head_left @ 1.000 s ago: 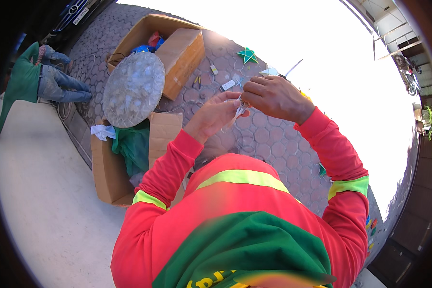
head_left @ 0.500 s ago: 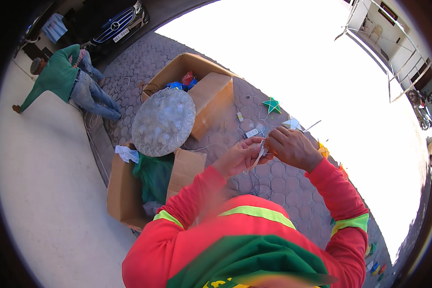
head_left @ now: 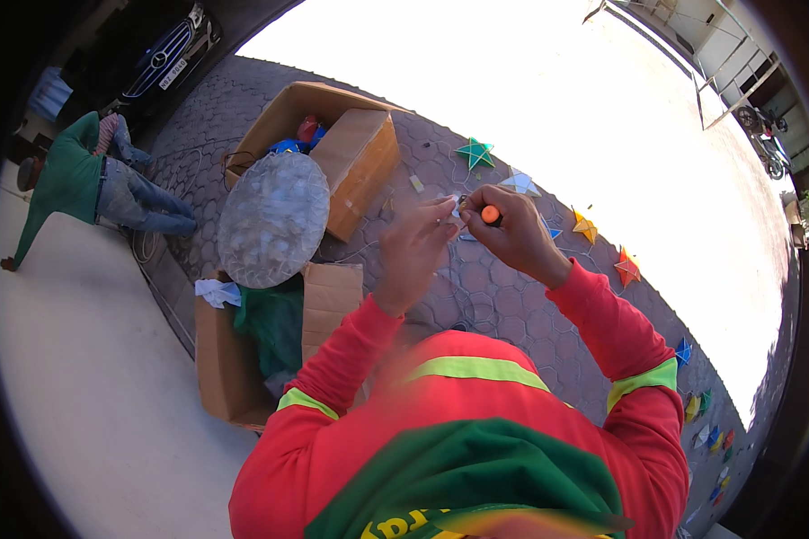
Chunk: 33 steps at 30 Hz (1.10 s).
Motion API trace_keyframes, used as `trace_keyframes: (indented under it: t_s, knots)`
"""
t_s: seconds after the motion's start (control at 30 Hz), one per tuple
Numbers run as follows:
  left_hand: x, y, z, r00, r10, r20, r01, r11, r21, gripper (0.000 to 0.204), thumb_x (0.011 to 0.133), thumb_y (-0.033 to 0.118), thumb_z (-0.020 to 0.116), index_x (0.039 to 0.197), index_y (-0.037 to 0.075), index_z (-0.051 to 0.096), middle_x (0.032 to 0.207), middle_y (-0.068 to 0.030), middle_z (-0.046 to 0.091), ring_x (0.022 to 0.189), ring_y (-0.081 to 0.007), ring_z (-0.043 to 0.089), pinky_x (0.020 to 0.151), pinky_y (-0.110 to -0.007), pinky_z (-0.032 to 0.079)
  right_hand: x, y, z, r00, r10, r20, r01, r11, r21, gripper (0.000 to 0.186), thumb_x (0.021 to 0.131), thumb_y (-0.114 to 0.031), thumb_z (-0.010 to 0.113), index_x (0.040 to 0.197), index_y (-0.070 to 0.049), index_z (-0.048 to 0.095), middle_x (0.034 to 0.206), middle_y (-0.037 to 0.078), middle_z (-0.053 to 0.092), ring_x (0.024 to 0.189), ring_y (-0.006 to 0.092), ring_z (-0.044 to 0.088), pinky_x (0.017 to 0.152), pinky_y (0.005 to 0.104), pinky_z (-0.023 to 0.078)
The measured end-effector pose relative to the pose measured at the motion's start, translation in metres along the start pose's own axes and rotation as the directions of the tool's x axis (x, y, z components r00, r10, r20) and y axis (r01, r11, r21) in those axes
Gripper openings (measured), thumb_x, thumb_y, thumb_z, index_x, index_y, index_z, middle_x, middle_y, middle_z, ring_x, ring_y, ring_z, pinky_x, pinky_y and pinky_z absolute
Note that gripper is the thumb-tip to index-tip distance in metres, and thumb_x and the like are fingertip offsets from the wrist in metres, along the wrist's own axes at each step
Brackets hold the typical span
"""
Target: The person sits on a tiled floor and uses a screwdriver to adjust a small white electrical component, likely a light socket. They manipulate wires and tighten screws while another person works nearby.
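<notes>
My right hand (head_left: 516, 235) is closed around a tool with a round orange handle end (head_left: 490, 214); its working tip is hidden. Opposite it, my left hand (head_left: 413, 251) is raised and smeared by motion, its fingertips close to the right hand's. Between the fingertips shows a small whitish piece (head_left: 457, 212), too small to name and partly covered. Just beyond the hands, star-shaped lanterns lie on the paving: a green star (head_left: 475, 153), a white star (head_left: 520, 182), a yellow star (head_left: 585, 225) and a red-orange star (head_left: 627, 267).
At left stand an open cardboard box (head_left: 366, 162) and a nearer box (head_left: 225, 368) holding green cloth. A round whitish disc (head_left: 274, 220) leans across them. A person in green (head_left: 72, 171) bends by the white wall (head_left: 72, 359). Several small stars (head_left: 715, 438) lie at right.
The orange handle end has come into view in my right hand. My left hand has shifted and blurs. My view has turned, showing more stars at right.
</notes>
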<state>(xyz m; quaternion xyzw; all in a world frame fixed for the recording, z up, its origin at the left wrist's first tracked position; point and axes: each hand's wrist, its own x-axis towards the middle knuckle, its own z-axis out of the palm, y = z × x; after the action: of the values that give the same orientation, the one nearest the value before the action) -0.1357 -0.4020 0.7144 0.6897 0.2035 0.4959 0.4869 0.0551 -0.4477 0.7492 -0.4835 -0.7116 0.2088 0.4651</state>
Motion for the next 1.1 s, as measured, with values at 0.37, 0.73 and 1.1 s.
trace_keyframes:
  t_s: [0.37,0.73,1.1]
  knots:
    - [-0.008,-0.025,0.005,0.939,-0.341,0.031,0.325,0.858,-0.398,0.032,0.095,-0.001,0.064,0.127,0.001,0.062,0.117,-0.0117,0.071,0.100,-0.0194,0.070,0.084,-0.029,0.057,-0.020,0.008,0.005,0.964,0.243,0.104,-0.260,0.943,0.206,0.013,0.094,-0.017,0.068,0.099,-0.004,0.068,0.075,0.001,0.061,0.067,0.0067,0.059,0.054,0.0205,0.046]
    - [-0.006,-0.022,0.001,0.750,-0.507,0.424,0.624,0.331,-0.707,0.033,0.102,0.012,0.059,0.135,0.004,0.054,0.119,-0.0108,0.066,0.104,-0.0216,0.068,0.084,-0.028,0.054,-0.004,0.011,-0.024,0.945,-0.302,0.124,0.326,0.869,-0.371,0.027,0.082,-0.009,0.078,0.107,-0.013,0.068,0.100,0.002,0.065,0.087,0.0205,0.069,0.067,0.0323,0.058]
    - [-0.005,-0.023,0.002,0.701,-0.516,0.493,0.680,0.273,-0.680,0.037,0.102,0.016,0.060,0.136,0.002,0.052,0.120,-0.0094,0.065,0.104,-0.0209,0.067,0.082,-0.027,0.055,0.011,0.010,-0.041,0.824,-0.324,0.466,0.545,0.678,-0.493,0.027,0.079,-0.011,0.073,0.104,-0.009,0.062,0.097,0.003,0.058,0.090,0.0197,0.064,0.071,0.0311,0.057]
